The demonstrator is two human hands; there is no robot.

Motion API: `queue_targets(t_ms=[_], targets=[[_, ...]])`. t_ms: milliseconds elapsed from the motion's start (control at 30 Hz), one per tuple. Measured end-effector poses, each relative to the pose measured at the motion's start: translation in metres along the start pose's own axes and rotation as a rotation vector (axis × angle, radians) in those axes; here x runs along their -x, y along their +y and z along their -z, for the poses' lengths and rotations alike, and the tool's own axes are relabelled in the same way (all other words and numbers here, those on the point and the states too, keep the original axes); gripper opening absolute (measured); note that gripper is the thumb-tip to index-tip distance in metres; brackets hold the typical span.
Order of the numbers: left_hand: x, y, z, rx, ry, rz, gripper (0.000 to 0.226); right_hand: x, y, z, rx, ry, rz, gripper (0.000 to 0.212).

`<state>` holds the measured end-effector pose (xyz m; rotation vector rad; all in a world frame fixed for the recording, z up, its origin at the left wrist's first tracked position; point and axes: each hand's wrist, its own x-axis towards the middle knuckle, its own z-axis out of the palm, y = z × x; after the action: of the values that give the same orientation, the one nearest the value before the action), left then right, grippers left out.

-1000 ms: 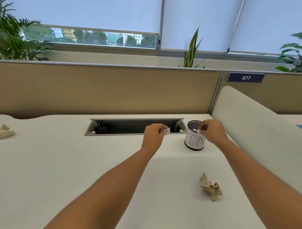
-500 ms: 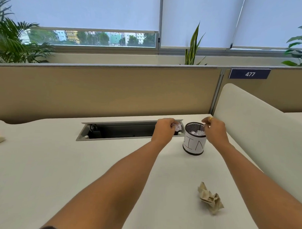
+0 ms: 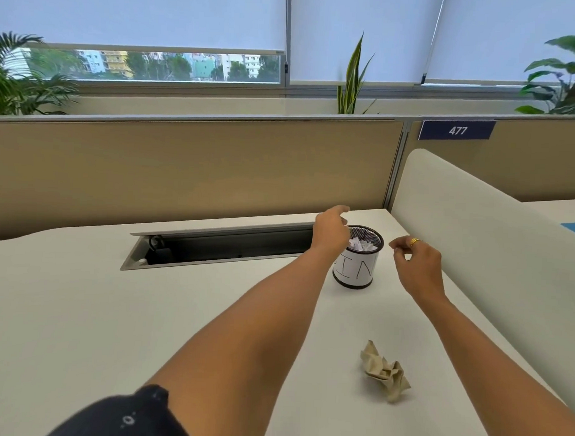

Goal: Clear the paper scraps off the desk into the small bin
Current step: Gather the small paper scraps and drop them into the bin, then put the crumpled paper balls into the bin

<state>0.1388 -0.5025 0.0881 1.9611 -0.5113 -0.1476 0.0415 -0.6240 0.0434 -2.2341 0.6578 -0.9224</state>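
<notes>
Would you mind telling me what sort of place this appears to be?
Most likely an open-plan office workstation. A white desk has a built-in cable trough, tan partition panels divide the seats, and a numbered sign reading 477 marks the neighbouring station.

The person wears a black short sleeve [image 3: 103,423] on the left arm. It shows at about 7 o'clock in the view, and its hem makes a rounded edge across the upper arm. The cloth is plain and dark, with a small pale ring-shaped mark [image 3: 128,420] and a few faint pale specks near it. From the hem the left forearm [image 3: 243,330] is bare down to the left hand [image 3: 329,234]. The right forearm [image 3: 470,348], entering from about 5 o'clock, is bare as far as the picture's edge. The right hand [image 3: 418,264] carries a thin gold ring [image 3: 414,242] on one finger, at the 12 o'clock side of the hand. Which finger it is cannot be told.
</notes>
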Motion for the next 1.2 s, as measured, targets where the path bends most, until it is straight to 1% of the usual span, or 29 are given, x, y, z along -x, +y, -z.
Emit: queue_targets(t_ms=[133,200,300,467,533,633,767,867,967,1067,1200], targets=[[0.014,-0.016,0.006,0.005,0.070,-0.023,0.043,0.021,0.003,0.000,-0.027,-0.018,-0.052,0.021],[0.027,-0.029,0.009,-0.034,0.092,-0.020,0.037,0.039,0.004,-0.001,-0.029,-0.051,-0.070,0.020],[0.050,-0.054,0.012,-0.111,0.082,-0.001,0.032,0.067,0.004,0.001,-0.073,-0.120,-0.080,0.019],[0.094,-0.095,0.018,-0.196,0.053,0.049,0.028,0.110,-0.001,0.011,-0.114,-0.271,-0.052,0.005],[0.113,-0.108,0.020,-0.259,0.049,0.045,0.027,0.125,-0.002,0.016,-0.088,-0.349,-0.052,0.015],[0.137,-0.123,0.028,-0.405,0.097,0.025,0.026,0.144,-0.001,0.021,0.036,-0.446,-0.005,0.032],[0.161,-0.139,0.042,-0.681,0.065,-0.023,0.030,0.164,0.004,0.021,0.157,-0.553,0.105,0.043],[0.173,-0.146,0.048,-0.795,0.028,-0.010,0.037,0.171,0.007,0.014,0.194,-0.495,0.162,0.041],[0.183,-0.150,0.051,-0.810,0.011,0.005,0.042,0.174,0.004,0.008,0.195,-0.412,0.149,0.036],[0.189,-0.153,0.055,-0.786,0.009,0.004,0.042,0.177,-0.003,0.003,0.178,-0.371,0.126,0.034],[0.191,-0.152,0.057,-0.740,0.004,0.009,0.042,0.179,-0.020,-0.005,0.026,-0.313,0.041,0.029]])
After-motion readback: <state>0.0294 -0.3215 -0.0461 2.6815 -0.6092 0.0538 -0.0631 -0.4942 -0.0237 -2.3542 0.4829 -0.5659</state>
